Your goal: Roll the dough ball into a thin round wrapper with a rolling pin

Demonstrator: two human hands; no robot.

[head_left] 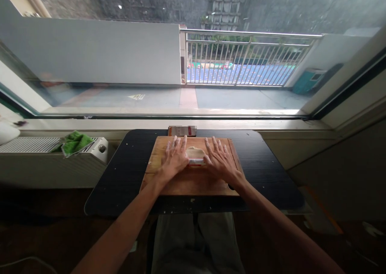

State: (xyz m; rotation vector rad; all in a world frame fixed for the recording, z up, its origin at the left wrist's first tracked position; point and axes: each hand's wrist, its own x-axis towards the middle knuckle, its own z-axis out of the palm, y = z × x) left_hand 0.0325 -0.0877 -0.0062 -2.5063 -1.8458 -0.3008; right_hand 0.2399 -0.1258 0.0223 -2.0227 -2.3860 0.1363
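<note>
A flat piece of pale dough (195, 151) lies on the wooden board (189, 183). Across its near edge is a white cylinder with red print (196, 162), its ends hidden under my hands; I cannot tell exactly what it is. My left hand (176, 153) is open over the left end, fingers stretched forward, with whitish powder on the fingertips. Over the right end, my right hand (219, 155) is open too, fingers spread and powdered, its thumb side touching the cylinder.
The board sits on a black table (265, 173) with rounded corners. Behind it lies a flat package (181, 131) by the window sill (135, 123). A green cloth (75, 142) drapes over a white radiator (45, 165) at the left. A window and railing are ahead.
</note>
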